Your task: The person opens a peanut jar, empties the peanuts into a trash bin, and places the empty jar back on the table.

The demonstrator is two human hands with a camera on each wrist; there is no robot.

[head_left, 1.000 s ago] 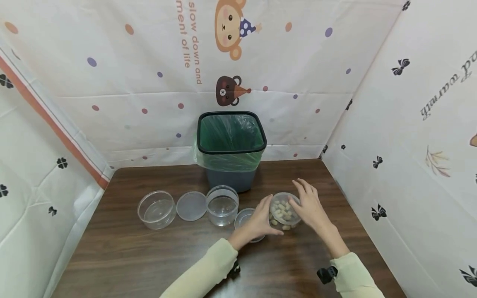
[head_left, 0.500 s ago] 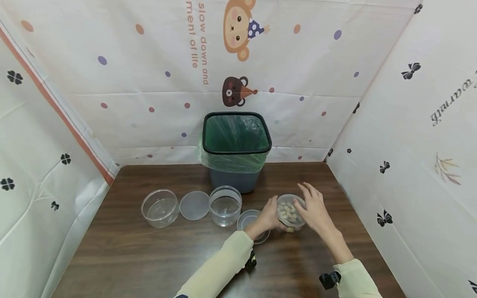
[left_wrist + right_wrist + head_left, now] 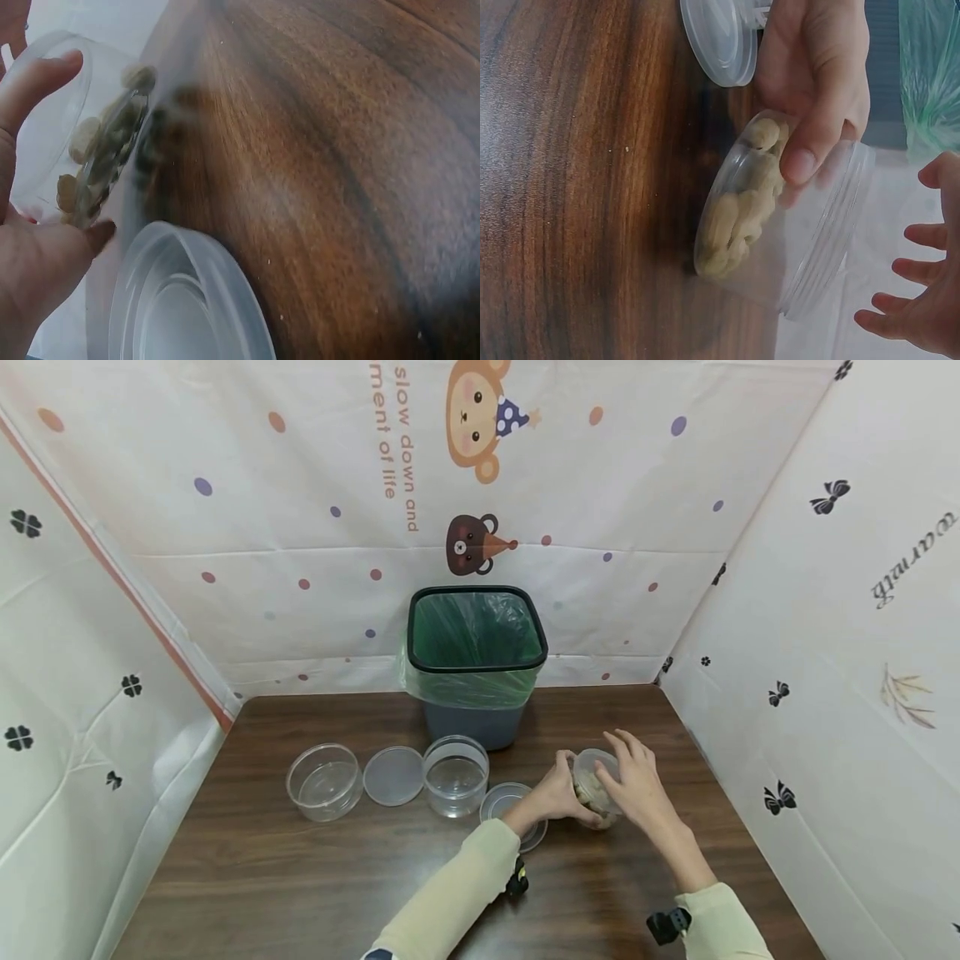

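Observation:
My left hand point(image 3: 557, 795) grips a clear plastic jar point(image 3: 597, 767) from its left side, thumb and fingers around the wall. Tan, lumpy peanuts point(image 3: 739, 214) lie gathered at the bottom of the jar, which has no lid on it and stands tilted close over the table. My right hand point(image 3: 639, 787) is at the jar's right side, and its fingers are spread in the right wrist view, apart from the jar wall there. Partly under my left forearm lies a clear round lid point(image 3: 504, 797), seen larger as the lid point(image 3: 176, 315) in the left wrist view.
Left of my hands stand a clear jar point(image 3: 456, 781) and a wider clear container point(image 3: 324, 783), with a flat round lid point(image 3: 393, 776) between them. A bin point(image 3: 476, 722) with a green liner stands at the back against the patterned cloth wall point(image 3: 315, 618).
My left hand has closed around the jar's side, and the jar has tipped and shifted slightly right. My right hand keeps its spread pose beside it. The head view has shifted slightly.

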